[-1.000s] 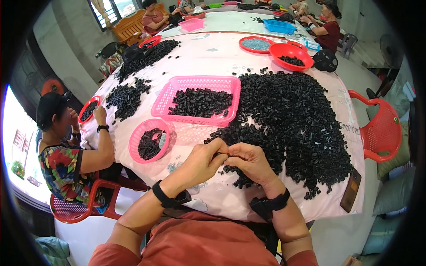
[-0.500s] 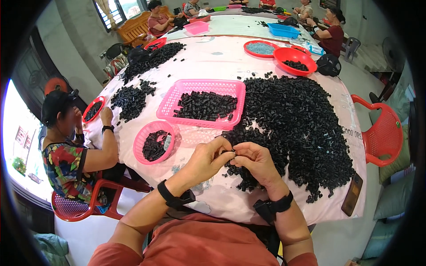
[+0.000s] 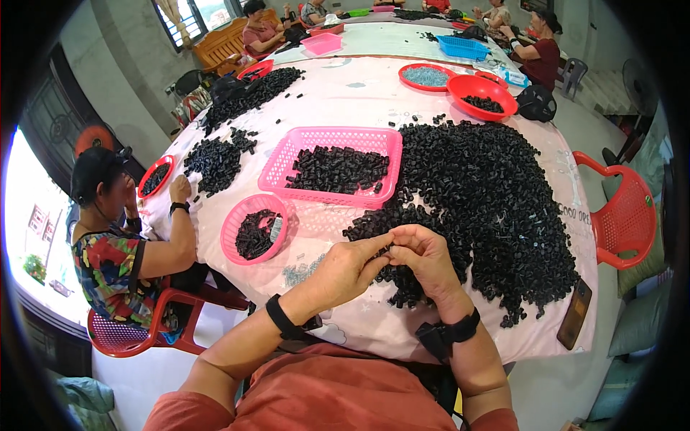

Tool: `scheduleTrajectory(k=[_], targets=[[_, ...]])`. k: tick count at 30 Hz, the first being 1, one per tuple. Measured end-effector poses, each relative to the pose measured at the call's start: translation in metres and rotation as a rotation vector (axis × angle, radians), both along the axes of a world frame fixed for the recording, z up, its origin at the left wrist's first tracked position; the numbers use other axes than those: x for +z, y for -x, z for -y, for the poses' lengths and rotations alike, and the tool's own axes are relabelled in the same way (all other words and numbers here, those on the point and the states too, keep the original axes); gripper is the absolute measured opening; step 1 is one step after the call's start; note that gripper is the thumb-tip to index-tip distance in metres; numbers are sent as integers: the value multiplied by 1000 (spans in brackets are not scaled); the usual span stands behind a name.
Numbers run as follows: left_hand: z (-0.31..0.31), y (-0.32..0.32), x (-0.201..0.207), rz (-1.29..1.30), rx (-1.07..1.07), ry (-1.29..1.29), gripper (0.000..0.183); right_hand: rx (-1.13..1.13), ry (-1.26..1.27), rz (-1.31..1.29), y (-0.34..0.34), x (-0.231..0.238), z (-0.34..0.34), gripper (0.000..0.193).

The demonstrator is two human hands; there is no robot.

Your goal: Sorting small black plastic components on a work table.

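I see the left hand and right hand meeting fingertip to fingertip just above the near edge of the big heap of small black plastic pieces. Both pinch shut on sth. tiny between them; too small to tell what it is. Just left of the left hand lies a round pink plastic basket w/ black pieces. Beyond the hands is a rectangular pink plastic basket, partly filled. Far right, near the table edge, a dark flat phone. Far left sits a person in a flowery shirt.
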State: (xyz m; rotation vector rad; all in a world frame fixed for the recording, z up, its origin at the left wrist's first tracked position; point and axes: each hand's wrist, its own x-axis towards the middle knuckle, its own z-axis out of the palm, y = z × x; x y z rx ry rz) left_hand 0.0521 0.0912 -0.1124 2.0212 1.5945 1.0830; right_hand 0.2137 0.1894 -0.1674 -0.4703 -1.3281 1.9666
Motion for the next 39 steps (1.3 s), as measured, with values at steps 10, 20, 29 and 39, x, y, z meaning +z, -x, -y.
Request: scheduleTrajectory(k=[10,20,29,39], targets=[[5,-6,3,55,36,33,41,-36,-26,10,-2,2,-2,29],[1,-11,-14,60,164,-106,26,-3,-41,6,0,-2,0,28],[-3,-6,-13,102,267,-8,11,-59,-119,74,4,0,5,27],[-9,-4,-11,-125,285,35,20,-204,-459,243,5,2,9,24]])
